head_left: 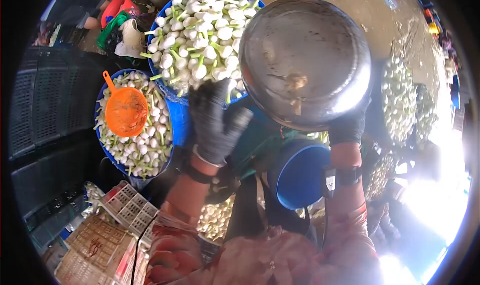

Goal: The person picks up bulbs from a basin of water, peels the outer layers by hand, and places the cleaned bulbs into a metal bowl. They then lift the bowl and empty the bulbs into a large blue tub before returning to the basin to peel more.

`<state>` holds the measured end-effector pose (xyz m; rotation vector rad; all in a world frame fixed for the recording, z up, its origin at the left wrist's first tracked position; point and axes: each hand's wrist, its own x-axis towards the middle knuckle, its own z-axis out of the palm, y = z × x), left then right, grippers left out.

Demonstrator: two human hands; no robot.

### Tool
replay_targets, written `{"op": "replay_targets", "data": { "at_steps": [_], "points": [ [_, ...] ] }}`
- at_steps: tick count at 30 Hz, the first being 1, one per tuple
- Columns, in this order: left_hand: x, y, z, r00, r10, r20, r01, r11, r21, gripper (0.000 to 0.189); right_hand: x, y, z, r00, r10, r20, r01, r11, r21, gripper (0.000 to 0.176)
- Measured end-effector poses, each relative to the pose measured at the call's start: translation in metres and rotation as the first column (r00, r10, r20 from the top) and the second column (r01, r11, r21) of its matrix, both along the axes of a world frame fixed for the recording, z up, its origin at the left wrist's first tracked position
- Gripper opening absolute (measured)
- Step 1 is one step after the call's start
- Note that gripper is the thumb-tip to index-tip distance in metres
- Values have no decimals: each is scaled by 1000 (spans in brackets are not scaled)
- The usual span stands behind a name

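My right hand, in a dark glove, grips the rim of a large metal basin. The basin is tipped up so its scuffed underside faces me, and its inside is hidden. My left hand, gloved too and slightly blurred, has its thumb apart from the fingers and holds nothing. Its fingertips reach the near edge of a big blue tub heaped with white garlic bulbs on short green stems. The basin overlaps the right side of this tub in view.
An orange strainer lies on garlic in a smaller blue tub at left. A blue bucket stands tilted below the basin. Dark crates line the left, with a wicker basket below. Another person's hand shows upper left.
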<state>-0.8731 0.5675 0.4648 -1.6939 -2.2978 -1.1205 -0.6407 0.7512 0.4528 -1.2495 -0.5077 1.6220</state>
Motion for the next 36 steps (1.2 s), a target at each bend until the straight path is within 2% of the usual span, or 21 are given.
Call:
{"op": "replay_targets", "data": {
  "at_steps": [3, 4, 7, 9, 11, 13, 16, 19, 20, 23, 24, 25, 26, 27, 28, 30, 31, 32, 34, 35, 36],
  "points": [
    [54, 12, 33, 986, -164, -37, 167, 979, 116, 74, 25, -28, 15, 996, -90, -15, 89, 993, -84, 71],
    [66, 20, 38, 975, -215, -57, 221, 964, 149, 74, 34, -36, 20, 995, -95, 42, 98, 992, -80, 71],
    [95, 34, 39, 890, -443, 110, 430, 895, 123, 65, 69, -54, 44, 947, -51, 317, 76, 995, -69, 69],
    [122, 39, 47, 852, -515, 95, 503, 855, 122, 48, 78, -67, 65, 939, -320, 129, 328, 943, -50, 64],
    [154, 39, 52, 792, -599, 115, 595, 801, 72, 39, 119, -77, 66, 902, -359, 239, 382, 922, -59, 63],
    [194, 36, 67, 671, -738, 68, 718, 670, 188, 28, 161, -88, 73, 876, -389, 286, 418, 907, -47, 64],
    [253, -6, 41, 364, -907, 210, 918, 388, 85, 35, 228, -106, 97, 836, -468, 286, 466, 881, 78, 63],
    [307, -53, 22, 371, -810, 454, 918, 395, -45, 37, 327, -130, 107, 684, -546, 483, 478, 836, 268, 55],
    [321, -62, 18, 346, -761, 549, 932, 344, -110, 34, 362, -143, 109, 595, -560, 576, 464, 825, 322, 53],
    [366, -87, -18, 331, -720, 609, 921, 108, -374, 36, 472, -178, 115, 205, -484, 851, 371, 843, 390, 45],
    [379, -88, -23, 262, -772, 579, 885, -48, -464, 39, 502, -193, 117, 77, -421, 904, 355, 859, 369, 43],
    [393, -97, -29, 288, -811, 510, 858, -18, -513, 41, 531, -206, 118, -33, -354, 935, 347, 873, 343, 40],
    [405, -108, -35, 310, -848, 430, 830, 22, -557, 43, 552, -219, 116, 7, -382, 924, 383, 855, 350, 38],
    [418, -111, -38, 328, -881, 343, 801, 67, -595, 45, 571, -231, 109, 113, -471, 875, 443, 812, 380, 36],
    [433, -106, -35, 372, -816, 442, 785, 23, -619, 46, 590, -244, 99, 208, -559, 803, 505, 764, 401, 34],
    [452, -100, -50, 423, -662, 619, 838, 26, -546, 46, 620, -265, 81, 362, -715, 598, 620, 664, 418, 31],
    [460, -93, -52, 435, -571, 696, 861, 37, -507, 46, 632, -271, 77, 417, -778, 470, 673, 612, 416, 29],
    [466, -86, -50, 427, -476, 768, 886, 53, -460, 52, 639, -278, 74, 440, -771, 461, 688, 619, 379, 24],
    [477, -80, -62, 277, -177, 944, 946, 224, -235, 56, 627, -285, 79, 502, -672, 545, 651, 708, 273, 16],
    [488, -70, -48, 158, 103, 982, 946, 270, -181, 61, 614, -288, 83, 541, -579, 610, 592, 777, 212, 12],
    [499, -60, -35, 27, 367, 930, 922, 351, -165, 67, 603, -289, 86, 573, -469, 672, 506, 848, 161, 10]
  ]
}}
